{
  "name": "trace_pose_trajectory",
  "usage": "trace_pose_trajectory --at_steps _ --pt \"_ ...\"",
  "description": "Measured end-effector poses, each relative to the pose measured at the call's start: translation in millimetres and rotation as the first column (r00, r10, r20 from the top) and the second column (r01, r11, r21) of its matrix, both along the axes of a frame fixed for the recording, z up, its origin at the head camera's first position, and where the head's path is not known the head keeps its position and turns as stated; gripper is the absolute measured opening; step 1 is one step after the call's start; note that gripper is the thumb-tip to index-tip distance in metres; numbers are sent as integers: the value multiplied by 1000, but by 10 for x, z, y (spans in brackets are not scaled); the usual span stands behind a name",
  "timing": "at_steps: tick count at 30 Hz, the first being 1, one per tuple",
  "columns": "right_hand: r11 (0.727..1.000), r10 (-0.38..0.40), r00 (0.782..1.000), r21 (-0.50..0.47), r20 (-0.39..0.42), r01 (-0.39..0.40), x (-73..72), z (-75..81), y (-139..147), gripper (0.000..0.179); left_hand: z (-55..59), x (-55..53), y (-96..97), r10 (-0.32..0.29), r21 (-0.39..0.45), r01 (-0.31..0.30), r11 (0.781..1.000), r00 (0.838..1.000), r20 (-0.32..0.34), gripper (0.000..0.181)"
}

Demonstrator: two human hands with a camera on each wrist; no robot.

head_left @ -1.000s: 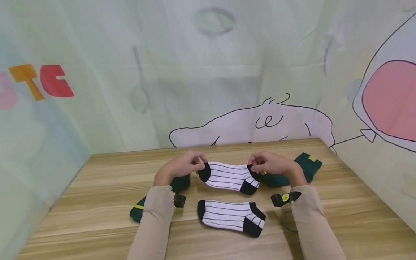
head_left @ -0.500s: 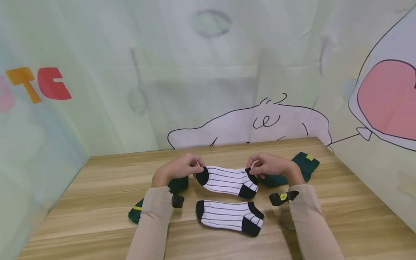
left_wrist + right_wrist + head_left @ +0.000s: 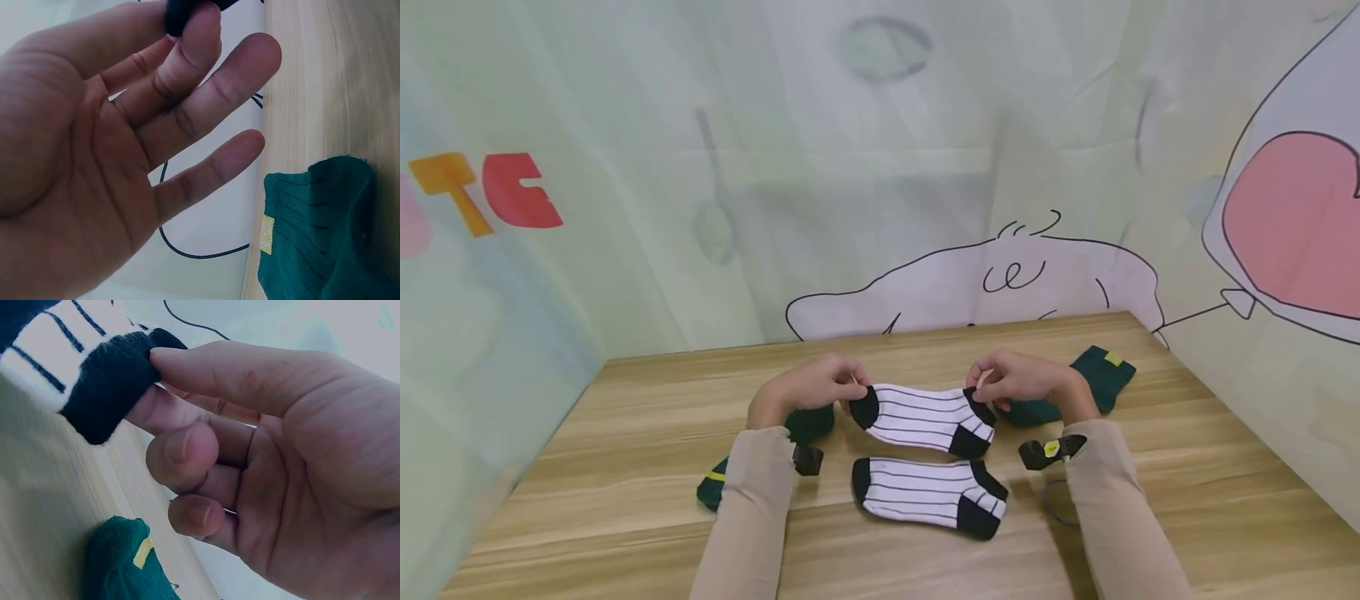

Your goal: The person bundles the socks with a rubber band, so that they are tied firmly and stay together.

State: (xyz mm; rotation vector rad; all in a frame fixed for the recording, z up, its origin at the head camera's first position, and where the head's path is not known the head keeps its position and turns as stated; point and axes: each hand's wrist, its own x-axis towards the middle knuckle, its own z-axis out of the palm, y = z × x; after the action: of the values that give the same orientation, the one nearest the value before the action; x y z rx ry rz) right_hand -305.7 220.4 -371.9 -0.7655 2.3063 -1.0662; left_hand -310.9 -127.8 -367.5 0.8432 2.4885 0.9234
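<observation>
Striped sock (image 3: 917,419) — toe (image 3: 864,409) between left fingers (image 3: 200,40), cuff (image 3: 980,407) between right fingers (image 3: 156,409).

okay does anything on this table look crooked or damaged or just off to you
No spill or damage shows. The left green sock lies slanted, partly hidden by the left arm, which looks untidy beside the flat, straight lower striped sock. The upper striped sock, pinched by the left hand and right hand, looks fine.
</observation>
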Motion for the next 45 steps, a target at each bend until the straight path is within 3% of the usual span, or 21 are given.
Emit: trace_pose_trajectory --at_steps 12,24,33,40,45 --pt "1000 8 998 9 62 -9 -14 -25 1 12 1 1 -29 -42 18 42 999 999 12 12" --pt "999 42 991 6 124 -43 19 2 -6 12 25 43 -47 -75 34 72 997 989 126 12" --pt "997 76 983 -31 167 -72 39 -18 -13 10 19 47 -79 -125 57 118 991 980 152 14" --pt "993 118 956 -50 267 -109 79 1 5 13 74 78 -61 -175 62 165 984 961 213 16" --pt "990 141 940 -36 311 -137 93 23 -18 14 123 100 -62 -190 53 182 982 956 223 16"
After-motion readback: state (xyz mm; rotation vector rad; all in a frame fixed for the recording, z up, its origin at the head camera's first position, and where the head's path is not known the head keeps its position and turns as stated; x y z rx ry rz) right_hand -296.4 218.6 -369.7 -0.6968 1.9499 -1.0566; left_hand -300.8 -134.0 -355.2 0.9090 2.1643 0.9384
